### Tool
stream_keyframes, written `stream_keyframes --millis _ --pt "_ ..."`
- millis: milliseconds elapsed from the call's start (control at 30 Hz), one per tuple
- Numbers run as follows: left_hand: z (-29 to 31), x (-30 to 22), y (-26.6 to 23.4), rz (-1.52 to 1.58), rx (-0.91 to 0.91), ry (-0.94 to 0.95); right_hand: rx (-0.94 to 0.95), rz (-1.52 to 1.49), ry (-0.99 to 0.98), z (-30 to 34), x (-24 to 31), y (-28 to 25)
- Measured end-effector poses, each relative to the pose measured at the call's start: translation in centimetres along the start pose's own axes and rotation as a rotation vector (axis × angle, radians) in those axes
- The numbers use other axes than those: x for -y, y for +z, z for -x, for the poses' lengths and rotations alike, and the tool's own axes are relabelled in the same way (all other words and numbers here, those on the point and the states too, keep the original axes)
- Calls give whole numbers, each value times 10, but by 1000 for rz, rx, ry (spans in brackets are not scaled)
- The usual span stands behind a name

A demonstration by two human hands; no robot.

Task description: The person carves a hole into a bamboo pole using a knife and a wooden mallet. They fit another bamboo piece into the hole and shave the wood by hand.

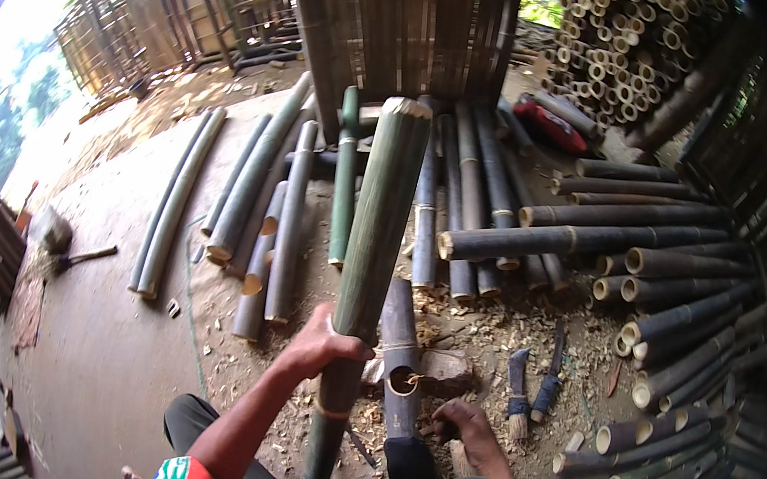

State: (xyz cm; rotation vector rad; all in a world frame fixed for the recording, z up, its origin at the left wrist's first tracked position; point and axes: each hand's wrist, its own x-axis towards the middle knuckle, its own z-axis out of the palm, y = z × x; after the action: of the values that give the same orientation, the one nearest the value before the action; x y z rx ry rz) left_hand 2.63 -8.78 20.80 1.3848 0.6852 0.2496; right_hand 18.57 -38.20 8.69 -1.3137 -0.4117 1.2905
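My left hand (321,345) is wrapped round the lower half of a thick green bamboo pole (380,220), held up at a slight tilt. Its top end is pale and rough-cut; its darker lower end comes down between my legs. Behind it lies another bamboo piece (400,323) with a round opening in its near part, close to a wooden block (444,370). Over the ground by my right knee, my right hand (467,430) has its fingers curled in. What they hold, if anything, is hidden; a pale piece of wood (462,458) shows just below.
Two bladed tools with wrapped handles, one nearer (518,395) and one farther right (550,383), lie among wood shavings. Bamboo poles (257,176) lie in rows ahead, and more are stacked at right (686,267). A woven bamboo panel (409,32) stands ahead. A long-handled tool (89,256) lies far left.
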Motion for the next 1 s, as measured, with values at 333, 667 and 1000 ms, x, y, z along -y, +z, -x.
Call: stream_keyframes --millis 333,667,1000 --pt "10 52 4 199 -4 -18 312 399 36 2 -79 50" --pt "68 -84 173 -230 -150 921 49 663 -349 -10 56 76" --pt "57 -61 155 -182 -225 995 -58 597 -362 -47 28 53"
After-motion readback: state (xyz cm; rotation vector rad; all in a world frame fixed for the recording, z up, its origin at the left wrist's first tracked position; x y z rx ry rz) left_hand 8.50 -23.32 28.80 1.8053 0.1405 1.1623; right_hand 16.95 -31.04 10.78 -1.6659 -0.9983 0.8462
